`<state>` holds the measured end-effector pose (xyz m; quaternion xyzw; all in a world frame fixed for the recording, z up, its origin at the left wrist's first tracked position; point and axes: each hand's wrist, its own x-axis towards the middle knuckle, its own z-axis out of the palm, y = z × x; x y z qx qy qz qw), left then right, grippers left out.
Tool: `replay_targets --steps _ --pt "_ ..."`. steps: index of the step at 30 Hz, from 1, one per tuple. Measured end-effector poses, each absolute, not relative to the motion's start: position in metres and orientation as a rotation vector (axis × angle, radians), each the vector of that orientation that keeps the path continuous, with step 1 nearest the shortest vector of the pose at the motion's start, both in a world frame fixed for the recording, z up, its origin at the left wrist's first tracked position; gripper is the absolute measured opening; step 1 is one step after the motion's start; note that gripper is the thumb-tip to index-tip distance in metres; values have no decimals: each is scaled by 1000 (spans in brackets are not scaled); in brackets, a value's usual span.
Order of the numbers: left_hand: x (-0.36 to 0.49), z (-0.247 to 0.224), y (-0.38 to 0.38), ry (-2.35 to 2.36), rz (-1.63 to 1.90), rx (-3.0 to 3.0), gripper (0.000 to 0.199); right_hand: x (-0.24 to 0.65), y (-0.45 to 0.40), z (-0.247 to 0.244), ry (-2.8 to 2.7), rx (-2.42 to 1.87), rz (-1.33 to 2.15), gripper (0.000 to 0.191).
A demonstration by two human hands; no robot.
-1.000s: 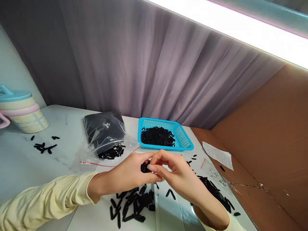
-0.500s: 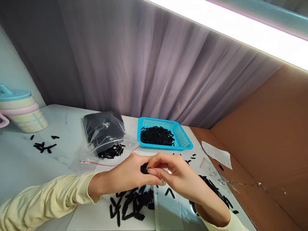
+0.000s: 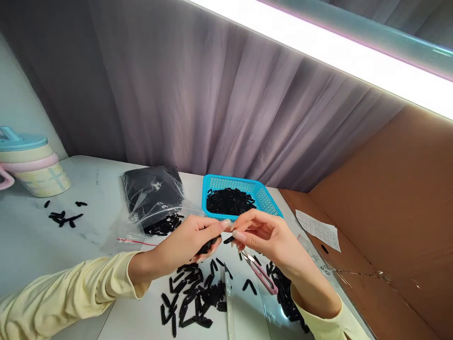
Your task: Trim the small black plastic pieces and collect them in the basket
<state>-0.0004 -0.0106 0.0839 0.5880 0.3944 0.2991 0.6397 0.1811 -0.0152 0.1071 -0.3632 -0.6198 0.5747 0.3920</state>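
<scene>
1. Probably for easy reach, loose black pieces (image 3: 215, 295) lie near on the tabletop (image 3: 95, 226); the blue basket (image 3: 269, 205) stands beyond the hands.
2. The left hand (image 3: 198, 231) curls its fingers around a black bunch (image 3: 208, 246), likely keeping it together.
3. The right hand (image 3: 267, 233) pinches one black piece (image 3: 229, 240) between thumb and fingers; pink scissors (image 3: 268, 280) lie on its near side.

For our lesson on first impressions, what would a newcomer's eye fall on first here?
Probably the glaring white light bar, slanting across the upper right, then the bright blue perforated plastic basket holding small black elongated pieces in front of the grey-purple fabric curtain. Nearer the viewer, the bare right hand pinches one short black strip between its fingers.
</scene>
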Motion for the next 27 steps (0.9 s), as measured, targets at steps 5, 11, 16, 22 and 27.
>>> replay_targets --steps 5,11,16,22,27 --pt "-4 91 -11 846 591 1210 35 186 -14 105 -1518 -894 1448 12" --pt "-8 100 -15 778 528 1183 32 187 -14 105 -1532 -945 1422 13" --pt "-6 100 -17 842 558 1246 28 186 -16 107 -1496 -991 1404 16" --pt "-4 94 -17 916 656 1418 28 183 -18 106 -1440 -1014 1397 12" --pt "-2 93 -21 1025 709 1510 29 178 -21 105 -1385 -1032 1346 11"
